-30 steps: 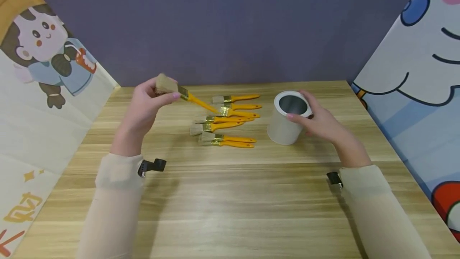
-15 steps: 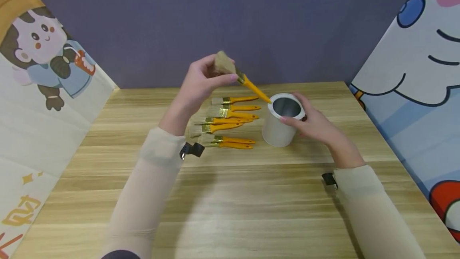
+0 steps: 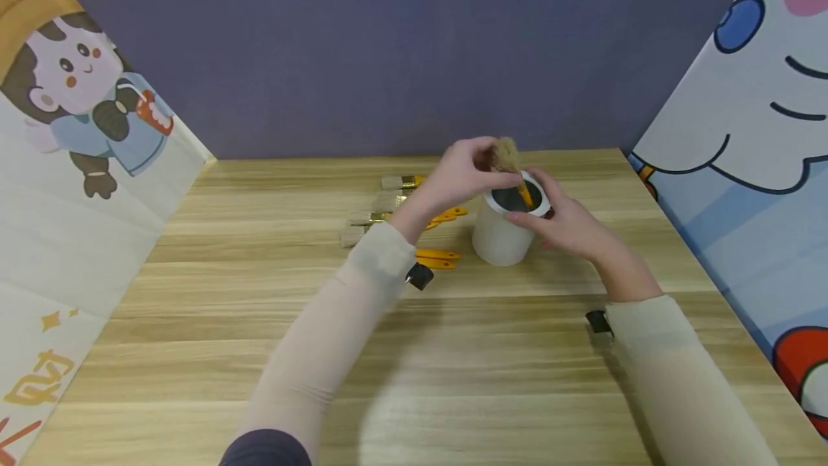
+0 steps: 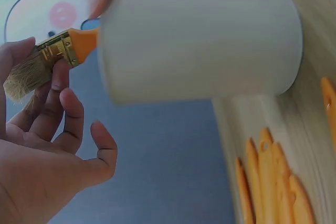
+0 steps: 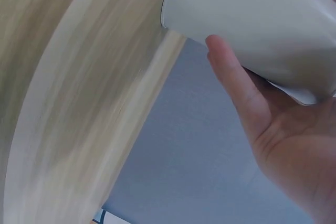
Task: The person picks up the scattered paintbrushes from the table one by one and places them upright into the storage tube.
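Observation:
My left hand point(image 3: 461, 175) pinches a flat paintbrush point(image 3: 505, 155) near its bristle end, above the canister. The orange handle points down inside the rim of the white canister point(image 3: 499, 237). In the left wrist view the paintbrush's gold ferrule point(image 4: 59, 46) lies between thumb and fingers, with the handle partly hidden by the canister wall. My right hand point(image 3: 574, 223) grips the canister at its top, thumb on the near side of the rim and fingers behind. The canister stands upright on the table, its inside dark.
Several paintbrushes with orange handles point(image 3: 438, 254) lie left of the canister on the wooden table point(image 3: 453, 365), partly covered by my left arm. A dark purple wall point(image 3: 401, 49) rises behind the table's back edge. Panels with cartoon pictures flank both sides.
My left hand has carried the paintbrush rightward from over the other brushes to the canister, and its handle has gone in through the opening. The right hand keeps hold of the canister, which has shifted slightly left.

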The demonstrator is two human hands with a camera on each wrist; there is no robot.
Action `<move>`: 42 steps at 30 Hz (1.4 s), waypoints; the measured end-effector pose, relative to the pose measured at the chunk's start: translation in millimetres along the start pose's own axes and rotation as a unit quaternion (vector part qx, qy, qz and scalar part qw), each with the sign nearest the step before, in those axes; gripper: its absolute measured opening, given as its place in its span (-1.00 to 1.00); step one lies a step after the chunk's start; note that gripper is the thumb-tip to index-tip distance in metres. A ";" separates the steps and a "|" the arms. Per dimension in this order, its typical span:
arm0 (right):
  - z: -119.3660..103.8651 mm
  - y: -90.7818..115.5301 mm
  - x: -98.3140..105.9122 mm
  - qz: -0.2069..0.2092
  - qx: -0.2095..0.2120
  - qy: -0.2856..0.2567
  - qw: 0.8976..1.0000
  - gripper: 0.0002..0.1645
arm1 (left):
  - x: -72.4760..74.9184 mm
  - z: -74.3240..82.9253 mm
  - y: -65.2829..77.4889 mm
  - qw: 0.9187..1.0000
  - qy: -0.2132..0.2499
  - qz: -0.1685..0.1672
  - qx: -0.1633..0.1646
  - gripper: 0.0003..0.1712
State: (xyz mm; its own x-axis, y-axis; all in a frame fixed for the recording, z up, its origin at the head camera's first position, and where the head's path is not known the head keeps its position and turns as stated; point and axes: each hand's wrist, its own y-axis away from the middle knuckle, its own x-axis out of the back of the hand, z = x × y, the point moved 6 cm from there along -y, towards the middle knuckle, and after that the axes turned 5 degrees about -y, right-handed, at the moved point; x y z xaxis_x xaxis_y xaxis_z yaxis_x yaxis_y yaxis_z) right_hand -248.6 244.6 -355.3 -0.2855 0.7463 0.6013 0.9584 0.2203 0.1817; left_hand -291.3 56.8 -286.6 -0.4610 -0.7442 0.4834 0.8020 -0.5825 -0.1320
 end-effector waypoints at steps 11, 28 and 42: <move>3.0 0.1 0.3 0.003 0.002 -0.010 1.000 0.28 | -24.0 -8.8 -8.1 0.998 -0.061 -0.034 -0.002 -0.45; 3.1 2.2 3.9 0.000 -0.001 0.009 1.000 0.29 | 14.2 -19.6 8.6 0.999 -0.038 0.017 -0.027 -0.47; 6.4 4.1 8.3 0.000 -0.002 -0.002 1.000 0.27 | 108.9 -101.7 64.0 0.996 -0.014 0.084 0.039 -0.42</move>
State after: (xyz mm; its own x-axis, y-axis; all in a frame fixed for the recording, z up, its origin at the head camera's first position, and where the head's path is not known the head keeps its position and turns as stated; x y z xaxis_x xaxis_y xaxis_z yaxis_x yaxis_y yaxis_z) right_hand -247.0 255.7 -354.5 -0.2847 0.7493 0.5979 0.9586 0.2170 0.1846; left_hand -328.8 -94.8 -330.4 -0.3085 -0.8192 0.4834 0.8942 -0.4231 -0.1464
